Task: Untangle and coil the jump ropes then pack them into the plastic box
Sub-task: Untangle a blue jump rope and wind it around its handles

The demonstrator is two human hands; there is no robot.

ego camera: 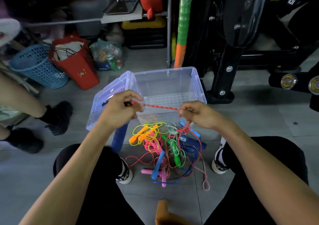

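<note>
A red-and-white braided rope (pixel 160 107) runs taut between my two hands above the clear plastic box (pixel 193 80). My left hand (pixel 119 111) grips the rope's blue handle (pixel 119 139), which hangs down from it, and pinches the rope near its end. My right hand (pixel 196 114) pinches the rope's other part, which drops into a tangle (pixel 165 149) of yellow, pink, green, blue and red ropes with coloured handles on the floor between my feet. The box stands open; its lid (pixel 110 95) leans at its left side.
A blue mesh basket (pixel 37 66), a red bag (pixel 76 64) and a plastic bag of items (pixel 107 55) stand at the back left. Black exercise equipment (pixel 241 43) fills the back right. Another person's legs and black shoes (pixel 57 117) are at left.
</note>
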